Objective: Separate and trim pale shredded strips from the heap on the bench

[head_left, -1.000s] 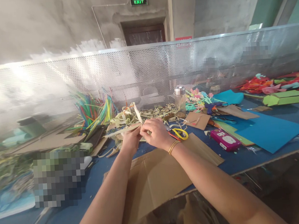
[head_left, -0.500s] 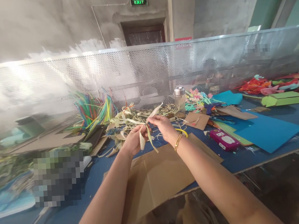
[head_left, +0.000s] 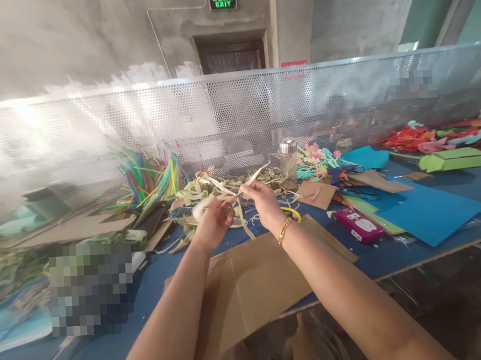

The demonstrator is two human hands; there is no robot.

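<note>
My right hand (head_left: 265, 203), with a gold chain bracelet (head_left: 284, 231) on the wrist, pinches pale, dry husk-like strips (head_left: 242, 221). One end points up to the right past the fingers; another hangs between the hands. Close on the left, my left hand (head_left: 215, 223) has its fingers closed at the same strips, with a blurred pale piece sticking out behind it. The exact grip of its fingertips is partly hidden. Beneath my forearms lies a flat sheet of brown cardboard (head_left: 254, 292). Behind the hands spreads a heap of similar dry strips (head_left: 188, 194).
A lidded jar (head_left: 288, 158) stands behind the right hand. To the right are a purple packet (head_left: 359, 226), blue sheets (head_left: 431, 207) and a green folded box (head_left: 453, 159). Colourful thin sticks (head_left: 151, 176) stand left. A perforated metal panel (head_left: 237, 110) borders the blue table's far side.
My left hand has turned and its fingers have shifted on the strips. The loose end that hung in front of it has swung to its left side. The right hand has barely moved.
</note>
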